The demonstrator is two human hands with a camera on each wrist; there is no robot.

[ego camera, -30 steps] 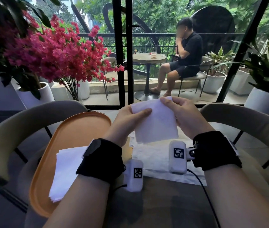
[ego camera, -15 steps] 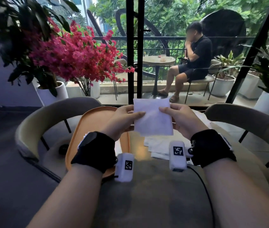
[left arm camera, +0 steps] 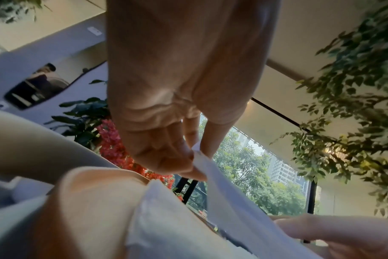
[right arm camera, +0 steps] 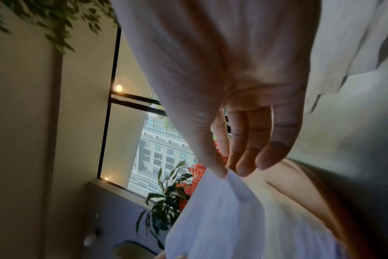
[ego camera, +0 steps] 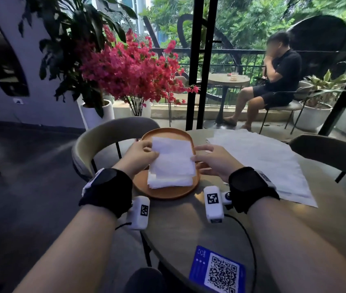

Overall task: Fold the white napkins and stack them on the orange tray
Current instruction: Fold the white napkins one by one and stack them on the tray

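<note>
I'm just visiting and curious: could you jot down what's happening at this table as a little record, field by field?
Activity: folding white paper napkins and stacking them
Left hand: pinches the left edge of the folded white napkin
Right hand: pinches the napkin's right edge
Napkin position: over the stack of folded white napkins, whether touching it cannot be told
Stack location: on the round orange tray
Still to fold: flat pile of unfolded white napkins on the table, right of the tray
Surface: round grey table
</note>
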